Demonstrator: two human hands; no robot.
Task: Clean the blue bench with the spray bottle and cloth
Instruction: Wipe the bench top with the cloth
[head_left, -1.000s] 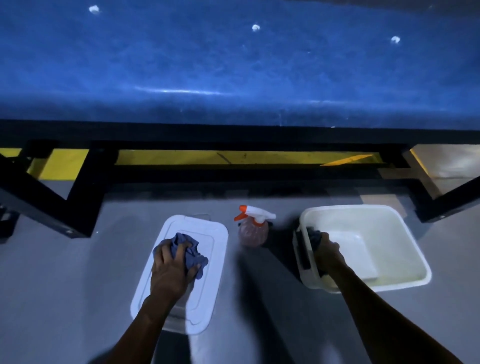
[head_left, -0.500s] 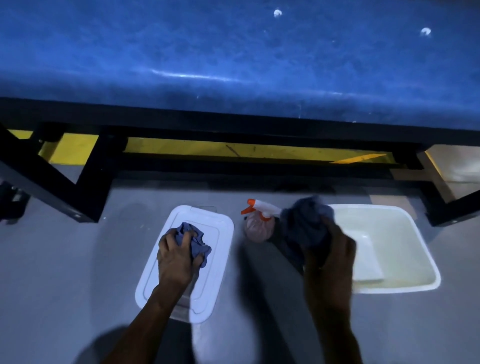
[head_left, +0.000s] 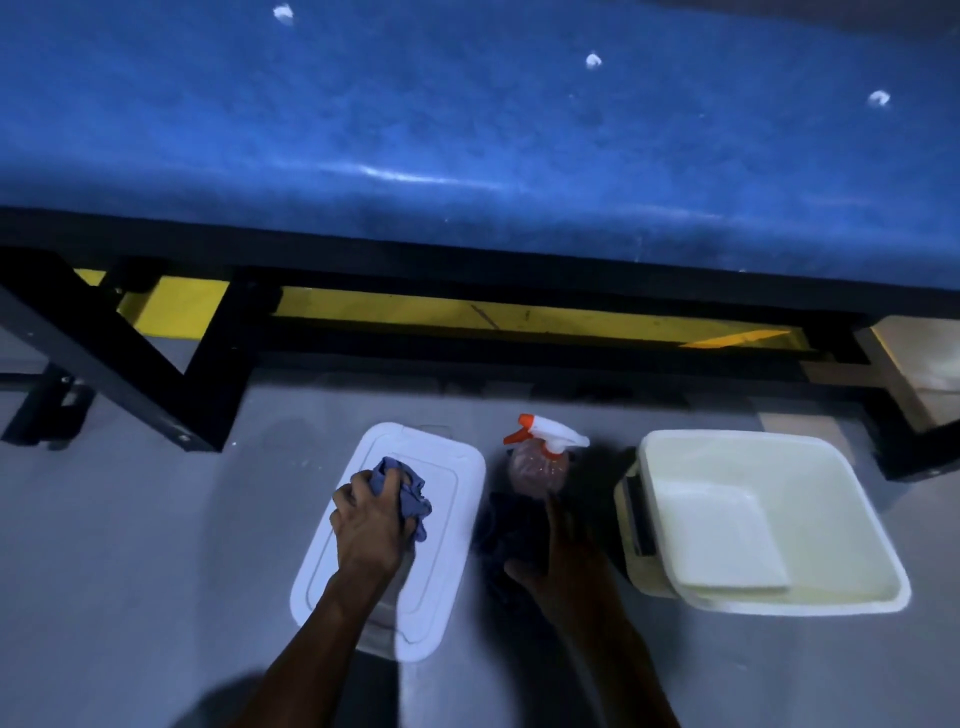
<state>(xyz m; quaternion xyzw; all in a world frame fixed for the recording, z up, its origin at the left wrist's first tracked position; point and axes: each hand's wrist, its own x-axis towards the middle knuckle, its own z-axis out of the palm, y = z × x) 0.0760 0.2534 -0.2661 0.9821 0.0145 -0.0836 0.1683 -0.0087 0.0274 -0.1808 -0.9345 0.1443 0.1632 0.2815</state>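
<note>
Bare floor (head_left: 130, 545) lies open left of the lidded box (head_left: 441, 519). The spray bottle (head_left: 537, 462) stands hemmed between box and basin (head_left: 878, 545), black frame (head_left: 130, 374) behind.

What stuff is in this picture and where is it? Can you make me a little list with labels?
bench: blue bench across the top, with white specks on it
spray bottle: spray bottle stands upright on the grey floor, between the lid and the tub
left hand: left hand grips a blue cloth over the white lid
right hand: right hand with straight fingers, on a dark cloth just below the bottle
tub: white tub on the right
</note>
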